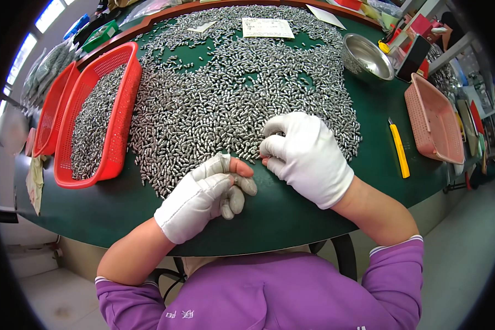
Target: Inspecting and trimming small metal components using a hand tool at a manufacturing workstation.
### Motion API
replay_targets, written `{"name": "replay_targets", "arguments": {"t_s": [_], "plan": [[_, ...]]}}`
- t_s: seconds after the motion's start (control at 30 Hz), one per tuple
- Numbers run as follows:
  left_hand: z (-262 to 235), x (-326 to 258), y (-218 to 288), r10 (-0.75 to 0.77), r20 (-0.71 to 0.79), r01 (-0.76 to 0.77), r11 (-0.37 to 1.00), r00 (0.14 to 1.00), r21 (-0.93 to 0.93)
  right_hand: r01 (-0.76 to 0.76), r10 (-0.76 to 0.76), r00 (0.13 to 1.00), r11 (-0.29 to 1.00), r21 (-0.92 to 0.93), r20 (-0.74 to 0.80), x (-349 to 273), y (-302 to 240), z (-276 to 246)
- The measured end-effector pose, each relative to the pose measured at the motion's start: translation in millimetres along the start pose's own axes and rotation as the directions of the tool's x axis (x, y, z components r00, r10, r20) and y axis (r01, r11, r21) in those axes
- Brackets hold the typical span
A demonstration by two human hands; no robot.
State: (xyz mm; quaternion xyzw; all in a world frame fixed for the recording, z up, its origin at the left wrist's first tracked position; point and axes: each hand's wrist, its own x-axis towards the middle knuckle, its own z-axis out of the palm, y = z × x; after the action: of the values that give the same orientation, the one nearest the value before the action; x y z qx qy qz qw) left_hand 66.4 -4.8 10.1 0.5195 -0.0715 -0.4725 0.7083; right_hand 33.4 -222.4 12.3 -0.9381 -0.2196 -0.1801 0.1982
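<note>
Bench point(280, 228): bare strip along near edge.
Left hand point(206, 192): gloved, fingers curled in, can't tell if holding.
Right hand point(308, 159): gloved, fingertips bunched at metal parts' point(231, 104) near edge, grip hidden.
Sides: red basket point(125, 110) left, open bench right.

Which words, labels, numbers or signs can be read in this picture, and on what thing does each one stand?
White paper slip on the small metal pieces: printed rows, too small to read reliably.
Purple shirt: small white characters on the front, not copied out here; another white mark is cut off by the picture's lower edge.
</note>
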Motion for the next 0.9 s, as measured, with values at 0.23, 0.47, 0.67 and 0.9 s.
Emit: {"name": "replay_targets", "arguments": {"t_s": [0.23,0.47,0.67,0.9], "plan": [[-2,-1,4,-0.048,-0.012,0.049,0.991,0.999,0.123,-0.056,0.057,0.998,0.992,0.109,-0.010,0,-6,4],[8,1,8,-0.113,-0.028,0.116,0.982,0.993,0.146,-0.163,0.115,0.987,0.771,0.616,0.117,0,-15,2],[2,1,2,-0.048,-0.003,0.048,0.997,0.999,0.052,-0.144,0.113,0.990,0.781,0.608,0.089,0,-14,2],[1,2,1,-0.040,0.015,0.039,0.997,0.999,0.062,-0.109,0.096,0.994,0.783,0.613,0.054,1,-14,1]]}}
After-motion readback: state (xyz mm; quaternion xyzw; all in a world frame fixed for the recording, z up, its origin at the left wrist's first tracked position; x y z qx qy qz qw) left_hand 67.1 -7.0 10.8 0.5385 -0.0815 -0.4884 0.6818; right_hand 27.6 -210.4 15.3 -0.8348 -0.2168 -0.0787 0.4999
